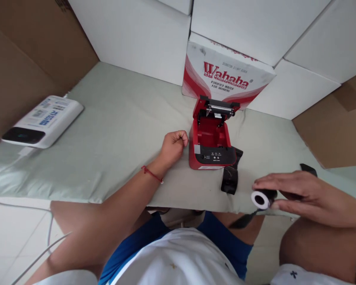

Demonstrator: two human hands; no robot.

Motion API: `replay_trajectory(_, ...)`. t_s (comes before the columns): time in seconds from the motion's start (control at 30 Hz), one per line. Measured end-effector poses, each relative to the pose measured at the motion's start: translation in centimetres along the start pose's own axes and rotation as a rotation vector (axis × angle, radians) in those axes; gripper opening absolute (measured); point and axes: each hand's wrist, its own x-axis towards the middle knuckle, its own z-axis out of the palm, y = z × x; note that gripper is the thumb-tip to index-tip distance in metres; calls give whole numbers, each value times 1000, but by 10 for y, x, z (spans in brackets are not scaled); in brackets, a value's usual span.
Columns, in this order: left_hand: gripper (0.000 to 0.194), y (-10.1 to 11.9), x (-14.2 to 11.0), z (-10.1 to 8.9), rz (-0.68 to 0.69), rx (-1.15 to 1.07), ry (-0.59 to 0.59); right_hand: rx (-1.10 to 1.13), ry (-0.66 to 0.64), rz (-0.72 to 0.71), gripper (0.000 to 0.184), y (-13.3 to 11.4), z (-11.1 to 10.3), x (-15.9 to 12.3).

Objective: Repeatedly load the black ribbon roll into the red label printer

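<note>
A small red label printer (212,158) sits on the covered table with its lid (218,106) raised and its red inner bay showing. My left hand (175,145) rests as a closed fist just left of the printer; nothing shows in its fingers. Off to the right, near the table's front edge, my right hand (302,192) grips a small black roll (272,194) with a white end ring between thumb and fingers. A loose black tail (245,220) hangs from the roll towards my lap. A black strip (230,180) lies at the printer's right front corner.
Behind the printer stands a white and red Wahaha carton (222,75) against white boxes (136,35). On the left lies a white device with a dark end (44,120), its cable running off the table. Brown cardboard (338,118) borders the right side. Another black piece (308,169) lies behind my right hand.
</note>
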Motion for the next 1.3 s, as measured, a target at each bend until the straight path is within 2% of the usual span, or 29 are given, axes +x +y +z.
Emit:
replay_trajectory(0.1,10,1,0,1,1,6,-9,-69,132,18,37,-19,-15,39)
replay_trajectory(0.17,9,1,0,0,6,13,-6,-154,224,101,39,-19,-17,75)
replay_trajectory(0.27,8,2,-4,0,33,27,33,-259,252,175,38,-11,-13,128)
replay_trajectory(0.33,9,5,-13,-1,129,58,116,-328,230,186,36,-6,-9,154)
replay_trajectory(0.4,12,10,-28,-1,306,134,208,-407,194,206,33,-3,-5,173)
replay_trajectory(0.47,18,17,-48,1,493,256,224,-476,144,231,26,-1,-4,185)
replay_trajectory(0.6,61,29,-82,14,804,474,88,-527,94,211,20,-2,-4,196)
replay_trajectory(0.67,70,33,-89,22,873,526,54,-518,74,208,18,-3,-6,197)
replay_trajectory(0.7,67,34,-90,26,883,552,53,-517,68,217,16,-4,-6,197)
replay_trajectory(0.83,26,37,-87,37,912,639,81,-519,102,260,15,-6,-7,192)
replay_trajectory(0.9,16,39,-86,39,957,662,105,-489,114,235,18,-5,-7,189)
replay_trajectory(1.0,13,43,-86,43,983,708,126,-496,74,194,23,0,-5,192)
replay_trajectory(1.2,15,50,-86,51,975,778,101,-581,-35,219,28,2,0,201)
replay_trajectory(1.27,18,52,-86,51,969,799,83,-563,-9,191,29,-4,-3,192)
replay_trajectory(1.3,18,53,-87,50,964,806,75,-525,46,160,29,-8,-5,186)
